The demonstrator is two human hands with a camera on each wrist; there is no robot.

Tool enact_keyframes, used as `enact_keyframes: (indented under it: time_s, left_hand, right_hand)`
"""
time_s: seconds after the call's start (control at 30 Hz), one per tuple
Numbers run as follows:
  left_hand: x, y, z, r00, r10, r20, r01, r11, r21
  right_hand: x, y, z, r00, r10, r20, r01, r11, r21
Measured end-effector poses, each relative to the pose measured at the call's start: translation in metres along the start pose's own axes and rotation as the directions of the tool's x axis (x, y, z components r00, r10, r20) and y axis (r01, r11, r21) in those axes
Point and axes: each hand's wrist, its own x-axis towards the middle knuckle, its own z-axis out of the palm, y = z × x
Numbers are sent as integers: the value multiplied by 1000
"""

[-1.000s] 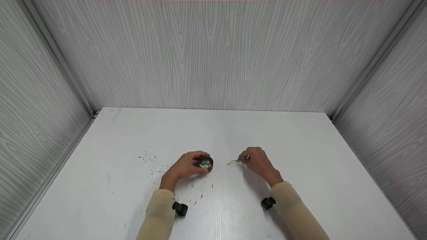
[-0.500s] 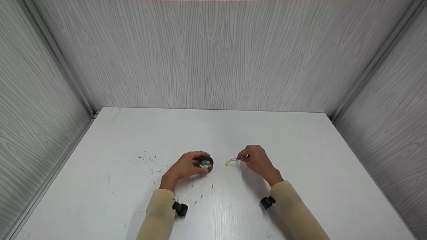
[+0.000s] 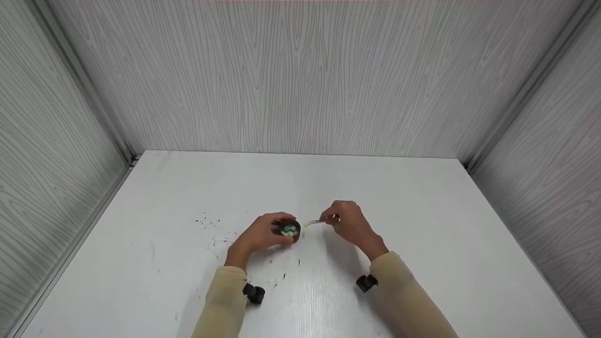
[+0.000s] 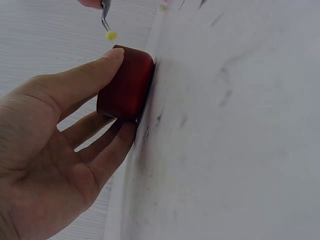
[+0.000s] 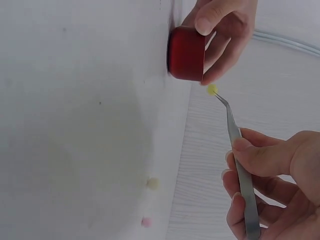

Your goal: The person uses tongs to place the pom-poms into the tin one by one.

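Only the head view shows pale and blue-green balls (image 3: 289, 231) inside the red cup (image 4: 127, 84), gripped between the parted fingers of the left hand (image 3: 261, 232), while the nearly closed fingers of the right hand (image 3: 349, 222) pinch tweezers (image 5: 245, 181) holding a yellow ball (image 5: 212, 89) ahead of them.

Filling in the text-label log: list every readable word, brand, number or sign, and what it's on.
None readable in any view.
Red cup: visible outside is plain.
Tweezers: no lettering I can make out.
Table: dark specks and smudges, no letters.
Left wrist camera, right wrist camera: too small to tell.
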Motion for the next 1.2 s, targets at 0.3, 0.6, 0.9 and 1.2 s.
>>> enact_keyframes:
  time_s: [0.3,0.6,0.9,1.2]
  left_hand:
    - [1,0,0,999,36,5,-36,999,9]
    - [4,-2,0,998,61,20,-61,998,9]
    - [3,-2,-2,998,63,21,-63,998,13]
    - [4,-3,-2,998,65,18,-65,998,24]
  right_hand:
    - [13,-16,17,999,-32,32,33,999,-19]
    - [15,-22,27,996,-89,12,90,990,-105]
    - [13,-23,28,997,-79,11,80,991,-106]
    - [13,-22,28,998,-64,25,66,992,-104]
